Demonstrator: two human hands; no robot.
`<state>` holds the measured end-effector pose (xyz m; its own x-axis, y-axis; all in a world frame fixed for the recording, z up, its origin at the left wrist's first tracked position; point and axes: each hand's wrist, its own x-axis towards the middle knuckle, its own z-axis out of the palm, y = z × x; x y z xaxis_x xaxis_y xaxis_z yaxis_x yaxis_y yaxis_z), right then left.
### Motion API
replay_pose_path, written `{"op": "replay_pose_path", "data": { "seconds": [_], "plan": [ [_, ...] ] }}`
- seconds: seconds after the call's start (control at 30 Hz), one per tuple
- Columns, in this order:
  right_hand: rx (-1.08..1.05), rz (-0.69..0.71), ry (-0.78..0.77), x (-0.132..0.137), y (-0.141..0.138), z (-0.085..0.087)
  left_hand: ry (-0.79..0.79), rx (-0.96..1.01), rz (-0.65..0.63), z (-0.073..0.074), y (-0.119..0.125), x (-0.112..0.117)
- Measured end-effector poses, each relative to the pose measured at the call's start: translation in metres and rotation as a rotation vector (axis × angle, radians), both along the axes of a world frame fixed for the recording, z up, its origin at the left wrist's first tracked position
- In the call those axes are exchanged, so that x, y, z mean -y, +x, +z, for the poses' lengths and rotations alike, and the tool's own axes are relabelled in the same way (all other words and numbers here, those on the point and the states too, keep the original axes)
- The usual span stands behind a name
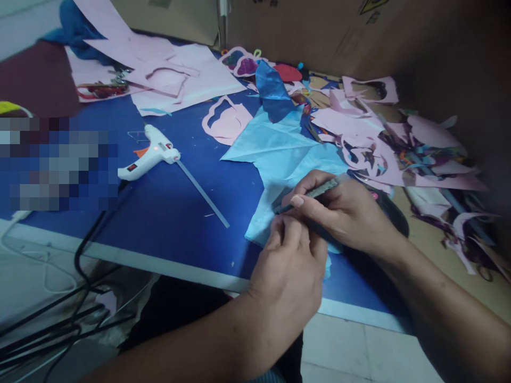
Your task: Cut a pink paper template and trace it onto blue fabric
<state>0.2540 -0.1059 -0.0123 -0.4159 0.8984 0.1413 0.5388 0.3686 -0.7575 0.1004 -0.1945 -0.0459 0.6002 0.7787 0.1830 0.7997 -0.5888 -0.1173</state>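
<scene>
A light blue sheet of paper (279,151) lies on the blue table (167,213). My right hand (343,213) is closed round a thin dark pen-like tool (315,192), its tip pointing left onto the sheet's lower part. My left hand (289,271) sits just below it, fingers curled and pinched at the sheet's near edge right by the tool's tip. What the left fingers pinch is hidden under them.
A white hot glue gun (149,157) with a long glue stick (203,194) lies left of the sheet; black cables (80,266) hang off the table's near edge. Pink paper cut-outs (371,143) and scraps cover the back and right. Cardboard (319,32) stands behind.
</scene>
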Motion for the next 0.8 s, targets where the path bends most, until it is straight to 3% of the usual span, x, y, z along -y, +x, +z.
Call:
{"op": "replay_pose_path", "data": {
  "seconds": [0.8],
  "plan": [
    [0.002,-0.029,-0.001,-0.0010,0.0028,0.0023,0.004,-0.009,-0.003,-0.0014,0.0001,-0.0010]
  ]
}}
